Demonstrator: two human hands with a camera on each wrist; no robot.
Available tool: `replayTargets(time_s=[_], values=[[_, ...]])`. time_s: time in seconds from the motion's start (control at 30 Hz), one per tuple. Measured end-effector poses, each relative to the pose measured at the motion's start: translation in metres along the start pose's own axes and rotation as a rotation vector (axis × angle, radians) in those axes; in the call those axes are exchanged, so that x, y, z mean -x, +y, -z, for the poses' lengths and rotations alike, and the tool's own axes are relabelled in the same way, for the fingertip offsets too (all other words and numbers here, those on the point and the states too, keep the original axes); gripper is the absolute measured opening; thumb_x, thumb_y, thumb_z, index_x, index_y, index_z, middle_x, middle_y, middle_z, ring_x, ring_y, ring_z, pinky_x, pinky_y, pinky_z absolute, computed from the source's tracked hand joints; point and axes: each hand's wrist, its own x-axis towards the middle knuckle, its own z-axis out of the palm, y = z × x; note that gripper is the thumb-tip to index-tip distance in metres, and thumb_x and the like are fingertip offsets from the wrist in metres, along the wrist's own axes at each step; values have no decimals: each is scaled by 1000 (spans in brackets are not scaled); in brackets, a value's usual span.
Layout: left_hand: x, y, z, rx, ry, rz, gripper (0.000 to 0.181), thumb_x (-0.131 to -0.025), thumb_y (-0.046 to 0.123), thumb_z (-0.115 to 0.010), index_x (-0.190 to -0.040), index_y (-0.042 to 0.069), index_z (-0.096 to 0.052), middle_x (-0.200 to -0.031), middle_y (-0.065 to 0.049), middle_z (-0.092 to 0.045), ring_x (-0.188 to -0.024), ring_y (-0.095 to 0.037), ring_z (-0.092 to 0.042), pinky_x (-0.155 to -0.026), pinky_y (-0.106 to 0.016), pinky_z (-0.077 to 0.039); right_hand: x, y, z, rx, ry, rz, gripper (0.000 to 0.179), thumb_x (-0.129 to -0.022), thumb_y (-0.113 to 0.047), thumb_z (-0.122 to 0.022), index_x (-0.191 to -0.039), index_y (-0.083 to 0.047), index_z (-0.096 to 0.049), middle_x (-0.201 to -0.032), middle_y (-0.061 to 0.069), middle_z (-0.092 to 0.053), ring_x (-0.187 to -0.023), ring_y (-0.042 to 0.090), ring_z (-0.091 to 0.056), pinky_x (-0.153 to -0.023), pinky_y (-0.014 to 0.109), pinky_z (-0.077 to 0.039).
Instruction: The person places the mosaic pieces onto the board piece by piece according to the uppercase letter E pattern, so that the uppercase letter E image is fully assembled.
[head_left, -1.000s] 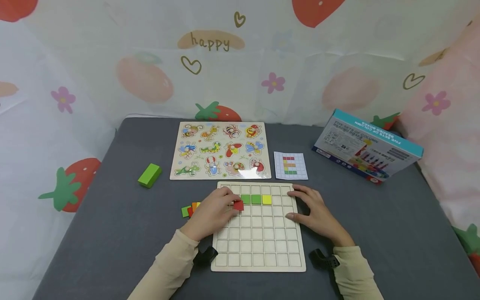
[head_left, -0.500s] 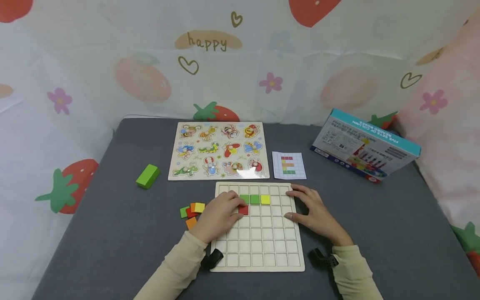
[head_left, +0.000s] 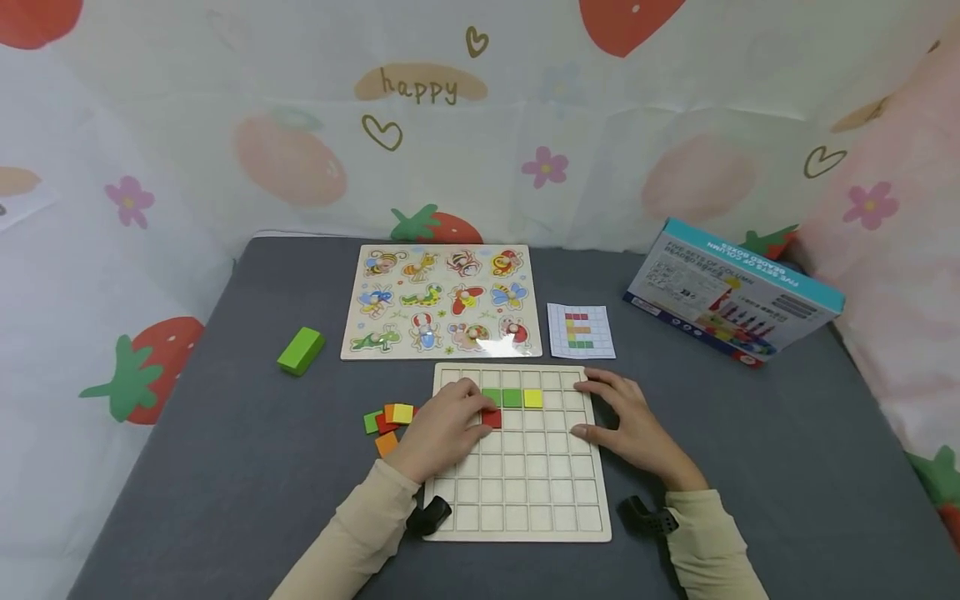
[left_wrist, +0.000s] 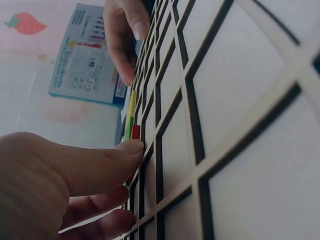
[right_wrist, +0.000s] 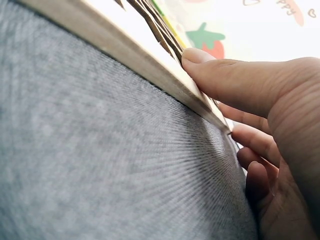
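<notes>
My left hand [head_left: 442,429] pinches a small red square tile [head_left: 491,419] between thumb and fingertips over the wooden grid board [head_left: 517,492]. The tile is in the cell just below the leftmost visible green tile; the left wrist view shows its edge [left_wrist: 136,131] beside my thumb, but not whether it lies flat. Along the row above sit two green tiles [head_left: 512,397] and a yellow tile [head_left: 533,398]. My right hand [head_left: 633,429] holds the board's right side, the thumb on its top edge [right_wrist: 200,56] and curled fingers near the far corner.
Left of the board lie several loose coloured tiles [head_left: 386,421], partly behind my left hand. A green block [head_left: 301,351] is farther left. Behind stand an insect puzzle board [head_left: 442,321], a pattern card [head_left: 582,332] and a tilted box [head_left: 735,292].
My left hand has moved slightly right with the red tile, bringing it below the leftmost visible green tile. More loose tiles show at the left. The right hand stays on the board.
</notes>
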Motion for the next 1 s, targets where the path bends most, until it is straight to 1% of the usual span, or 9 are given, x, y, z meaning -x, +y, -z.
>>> replayTargets(time_s=[0.2, 0.37, 0.67, 0.77, 0.87, 1.0], values=[[-2, 1, -3, 14, 13, 14, 18, -89, 25, -69, -104, 16, -72, -97, 2, -56, -86, -12, -50, -70, -27, -45, 1, 0, 2, 5, -2, -5, 63, -82, -45, -73, -137, -23, -51, -152, -2, -31, -132, 24, -26, -100, 55, -30], [-1, 1, -3, 25, 10, 23, 19, -87, 25, -72, -104, 16, -71, -96, 1, -56, -85, -13, -50, -70, -28, -45, 0, -1, 1, 4, -5, -5, 63, -82, -46, -72, -137, -23, -51, -152, -3, -31, -131, 23, -27, -100, 54, -30], [-1, -1, -4, 42, 23, 10, 19, -87, 23, -72, -105, 16, -70, -98, 1, -57, -87, -12, -51, -73, -28, -47, -1, -1, 2, -5, -4, -5, 62, -82, -45, -73, -137, -23, -51, -151, -2, -32, -133, 25, -26, -101, 56, -29], [-1, -2, -4, 50, 11, 25, 21, -88, 24, -71, -106, 16, -69, -100, 1, -57, -89, -12, -52, -76, -29, -47, -1, -1, 2, -2, -5, -12, 63, -82, -46, -73, -136, -23, -51, -152, -2, -31, -133, 25, -26, -101, 56, -29], [2, -2, -3, 64, -5, 60, 23, -88, 26, -71, -109, 17, -68, -102, 2, -55, -91, -11, -51, -78, -28, -48, -1, -1, 2, -1, -5, -17, 63, -82, -47, -72, -137, -24, -51, -152, -3, -31, -134, 24, -25, -101, 57, -29], [12, -4, 6, 113, 5, 88, 22, -89, 25, -70, -110, 17, -67, -104, 2, -55, -89, -10, -51, -77, -29, -48, -1, -1, 1, -1, -7, -17, 63, -82, -47, -72, -137, -24, -51, -152, -3, -31, -134, 24, -25, -102, 57, -28]])
